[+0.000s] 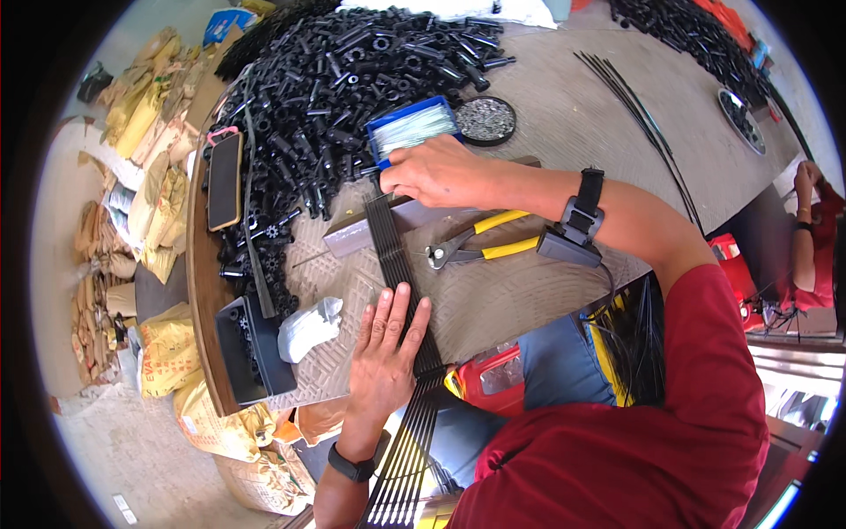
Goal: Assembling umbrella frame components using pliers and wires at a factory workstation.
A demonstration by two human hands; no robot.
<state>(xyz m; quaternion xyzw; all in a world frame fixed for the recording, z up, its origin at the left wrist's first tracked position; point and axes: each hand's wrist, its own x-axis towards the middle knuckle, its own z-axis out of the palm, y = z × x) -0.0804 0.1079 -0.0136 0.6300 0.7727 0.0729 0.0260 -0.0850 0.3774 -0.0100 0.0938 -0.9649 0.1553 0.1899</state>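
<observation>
Right hand — underside hidden from view — and left forearm, cut off by lower edge.

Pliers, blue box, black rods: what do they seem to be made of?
The pliers: probably steel, grey with a dull shine at the head; the yellow grips look like plastic or rubber. The blue box: likely plastic, from its even colour and thin rim. The black rods: thin and straight with a slight sheen, so plastic or coated metal; I can't tell which.
</observation>
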